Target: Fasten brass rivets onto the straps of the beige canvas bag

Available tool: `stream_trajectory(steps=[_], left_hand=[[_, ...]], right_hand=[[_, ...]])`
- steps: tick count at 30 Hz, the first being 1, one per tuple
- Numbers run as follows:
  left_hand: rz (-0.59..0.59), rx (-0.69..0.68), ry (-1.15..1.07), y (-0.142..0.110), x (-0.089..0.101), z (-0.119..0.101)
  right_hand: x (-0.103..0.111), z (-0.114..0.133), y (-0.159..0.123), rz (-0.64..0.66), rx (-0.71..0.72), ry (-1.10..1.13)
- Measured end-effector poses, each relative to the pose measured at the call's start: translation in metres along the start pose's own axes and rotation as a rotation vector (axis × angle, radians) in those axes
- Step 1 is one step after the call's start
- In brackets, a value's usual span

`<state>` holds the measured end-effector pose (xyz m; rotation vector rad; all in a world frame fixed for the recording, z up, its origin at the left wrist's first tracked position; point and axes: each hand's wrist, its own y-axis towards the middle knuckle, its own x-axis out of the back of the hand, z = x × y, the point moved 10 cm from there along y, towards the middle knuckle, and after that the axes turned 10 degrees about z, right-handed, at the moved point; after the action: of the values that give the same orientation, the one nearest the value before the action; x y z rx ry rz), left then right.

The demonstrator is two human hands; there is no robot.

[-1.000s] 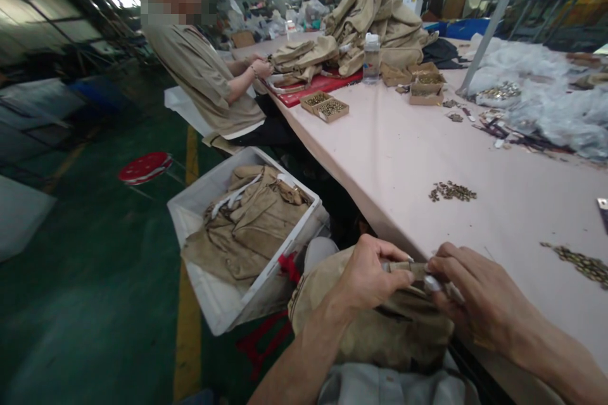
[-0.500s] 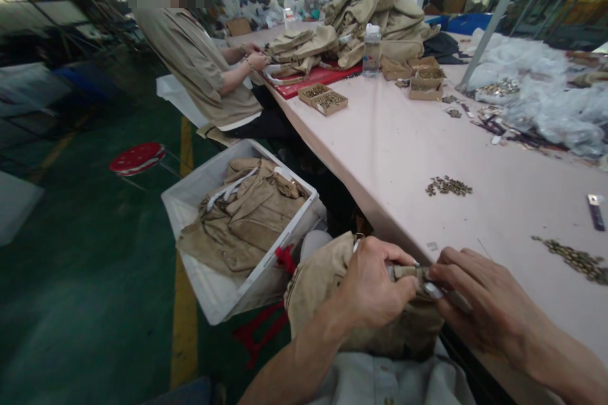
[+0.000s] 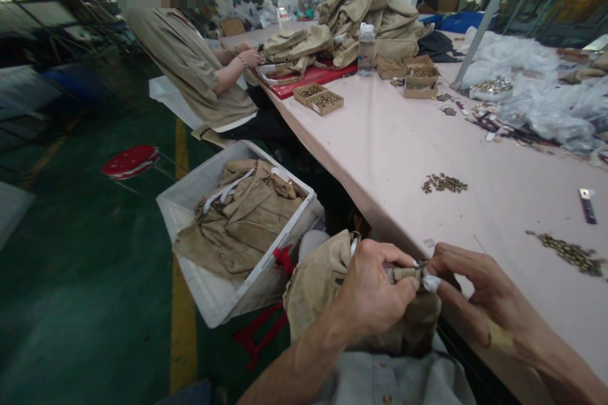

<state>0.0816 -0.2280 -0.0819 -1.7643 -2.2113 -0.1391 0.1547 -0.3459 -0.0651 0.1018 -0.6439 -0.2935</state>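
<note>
A khaki canvas bag (image 3: 316, 285) rests on my lap beside the table edge. My left hand (image 3: 377, 288) is closed on a short khaki strap (image 3: 403, 273) of it, pinched between thumb and fingers. At the strap's right end, my right hand (image 3: 475, 281) pinches with thumb and forefinger, and white wrapping covers the thumb tip. Whether a small metal piece sits between those fingertips is too small to make out. A pile of small brass-coloured metal fittings (image 3: 445, 183) lies on the table beyond my hands, and a second pile of fittings (image 3: 570, 253) lies to the right.
A white plastic crate (image 3: 213, 310) holding khaki items stands left. Along the pink-covered table (image 3: 375, 152) are cardboard boxes of fittings (image 3: 319, 99), a clear bottle (image 3: 366, 50), a heap of khaki bags (image 3: 370, 0) and plastic bags (image 3: 536, 76). A co-worker (image 3: 190, 69) sits beyond the crate.
My right hand has arched up, its fingers now pinching closer to the strap's end with a gap showing between thumb and forefinger. The left hand keeps its hold. The view has shifted slightly.
</note>
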Motion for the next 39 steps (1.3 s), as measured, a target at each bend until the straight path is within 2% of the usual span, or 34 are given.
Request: stream_trajectory(steps=[7,17,22,27,30,34,39], left_hand=[[-0.019,0.044,-0.117,0.0,-0.002,0.008],[-0.002,0.02,-0.246,0.007,0.003,0.01],[0.057,0.019,-0.283,0.006,0.0,0.012],[0.037,0.012,-0.167,0.007,0.006,0.018],[0.048,0.003,-0.052,0.007,0.007,0.016],[0.022,-0.044,0.142,0.008,0.009,0.01],[-0.104,-0.414,0.531,-0.003,-0.001,-0.012]], right_hand=[[-0.002,-0.012,-0.007,-0.093,-0.108,0.064],[-0.019,-0.063,-0.015,-0.14,-0.257,0.378],[-0.013,-0.055,-0.009,-0.158,-0.168,0.421],[-0.024,-0.056,-0.002,-0.023,-0.118,0.459],[-0.024,-0.066,-0.005,-0.102,-0.122,0.502],[-0.021,-0.054,-0.008,-0.153,-0.036,0.321],[-0.02,-0.032,-0.006,-0.178,0.097,-0.126]])
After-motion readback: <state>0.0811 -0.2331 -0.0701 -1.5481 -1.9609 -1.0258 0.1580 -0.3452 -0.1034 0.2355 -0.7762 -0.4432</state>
